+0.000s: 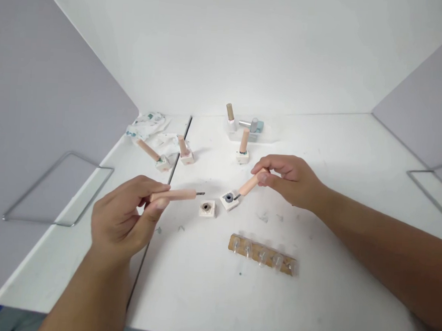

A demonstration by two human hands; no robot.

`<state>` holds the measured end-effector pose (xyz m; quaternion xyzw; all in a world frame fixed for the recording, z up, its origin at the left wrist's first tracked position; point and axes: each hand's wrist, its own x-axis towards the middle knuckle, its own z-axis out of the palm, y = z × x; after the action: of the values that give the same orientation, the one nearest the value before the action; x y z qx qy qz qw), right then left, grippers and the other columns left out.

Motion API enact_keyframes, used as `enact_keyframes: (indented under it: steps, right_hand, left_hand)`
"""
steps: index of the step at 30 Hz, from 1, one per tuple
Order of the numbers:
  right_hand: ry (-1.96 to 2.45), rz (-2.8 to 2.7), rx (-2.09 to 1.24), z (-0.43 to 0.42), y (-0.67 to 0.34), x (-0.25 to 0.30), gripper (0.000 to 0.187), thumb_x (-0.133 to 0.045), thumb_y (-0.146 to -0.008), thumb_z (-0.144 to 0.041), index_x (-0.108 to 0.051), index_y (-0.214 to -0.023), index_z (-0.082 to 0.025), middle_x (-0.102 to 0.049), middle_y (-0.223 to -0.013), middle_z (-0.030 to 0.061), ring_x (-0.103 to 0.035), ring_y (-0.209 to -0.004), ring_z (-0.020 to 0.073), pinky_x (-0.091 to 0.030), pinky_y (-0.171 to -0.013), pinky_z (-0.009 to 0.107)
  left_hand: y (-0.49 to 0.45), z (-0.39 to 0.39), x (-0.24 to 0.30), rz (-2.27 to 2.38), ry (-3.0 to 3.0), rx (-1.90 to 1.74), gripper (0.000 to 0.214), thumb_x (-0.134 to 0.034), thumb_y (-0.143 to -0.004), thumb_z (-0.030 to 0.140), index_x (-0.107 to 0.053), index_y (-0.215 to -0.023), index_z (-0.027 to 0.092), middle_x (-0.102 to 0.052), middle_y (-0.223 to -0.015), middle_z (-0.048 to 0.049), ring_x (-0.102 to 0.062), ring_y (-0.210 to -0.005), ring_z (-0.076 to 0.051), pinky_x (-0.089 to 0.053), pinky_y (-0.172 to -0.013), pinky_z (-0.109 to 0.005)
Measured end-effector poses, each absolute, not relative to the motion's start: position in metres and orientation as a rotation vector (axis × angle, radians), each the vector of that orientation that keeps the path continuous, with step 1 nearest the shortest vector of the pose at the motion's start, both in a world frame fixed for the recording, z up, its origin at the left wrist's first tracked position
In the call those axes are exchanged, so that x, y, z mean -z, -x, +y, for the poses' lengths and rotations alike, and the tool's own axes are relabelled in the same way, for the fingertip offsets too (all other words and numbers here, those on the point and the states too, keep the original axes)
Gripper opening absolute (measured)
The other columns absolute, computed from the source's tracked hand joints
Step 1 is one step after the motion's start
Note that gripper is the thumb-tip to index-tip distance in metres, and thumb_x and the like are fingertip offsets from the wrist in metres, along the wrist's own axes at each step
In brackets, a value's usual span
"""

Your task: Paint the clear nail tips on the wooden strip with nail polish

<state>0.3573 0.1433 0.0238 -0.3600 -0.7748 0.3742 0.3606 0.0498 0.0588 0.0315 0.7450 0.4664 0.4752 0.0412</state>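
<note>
My left hand [126, 219] is closed round a peach nail-polish brush cap [174, 194], held level with its brush tip pointing right above the table. Just right of that tip stands a small open white bottle [207, 208]. My right hand [289, 178] pinches a second peach brush cap [250, 184], tilted down to the left, its brush tip at the mouth of another open white bottle [229, 200]. A strip of clear fake nails on a brown holder [262, 254] lies in front of the bottles.
Capped polish bottles stand behind: one at centre [243, 149], two by the seam on the left [186, 153] [156, 157]. A clear tray [247, 128] with more bottles sits at the back. Crumpled stained tissue [150, 124] lies at back left. Wire frames stand at both sides.
</note>
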Motion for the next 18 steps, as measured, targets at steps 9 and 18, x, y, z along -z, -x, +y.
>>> enact_keyframes:
  steps: [9,18]
  right_hand:
    - [1.008,-1.959,-1.029,0.151,-0.349,-0.017,0.018,-0.056,-0.092,-0.034,-0.067,-0.090,-0.020,-0.063,-0.073,0.0006,-0.056,-0.064,0.0126,-0.045,-0.062,0.027]
    - [0.963,-1.991,-1.340,0.179,-0.328,-0.025,0.020,-0.057,-0.092,-0.036,-0.067,-0.088,-0.019,-0.059,-0.068,0.0005,-0.050,-0.058,0.0109,-0.038,-0.051,0.023]
  left_hand:
    - [-0.053,0.058,-0.040,1.314,-2.338,-1.462,0.029,-0.064,-0.080,0.002,-0.069,-0.105,0.018,-0.065,-0.076,-0.0011,-0.050,-0.058,-0.009,-0.035,-0.044,-0.025]
    - [-0.044,0.062,-0.049,1.291,-2.491,-1.300,0.025,-0.063,-0.080,0.004,-0.066,-0.103,0.013,-0.061,-0.067,-0.0014,-0.053,-0.054,-0.009,-0.039,-0.040,-0.020]
